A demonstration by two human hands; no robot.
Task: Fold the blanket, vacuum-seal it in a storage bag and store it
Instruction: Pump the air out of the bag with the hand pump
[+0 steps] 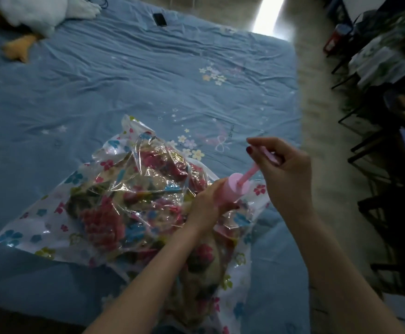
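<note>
Head: pump (230, 190) base hidden by left hand (208, 203); blanket (129, 196) blurry.

bag (52, 227): printed flowers only, no words that can be read
sheet (124, 75): flower, star and bow prints; a tiny dark mark beside the bow, too small to read
phone (159, 19): dark face, no text showing
pump (232, 189): plain pink, no label or brand visible
red can (336, 37): blurred, any label cannot be read
</note>
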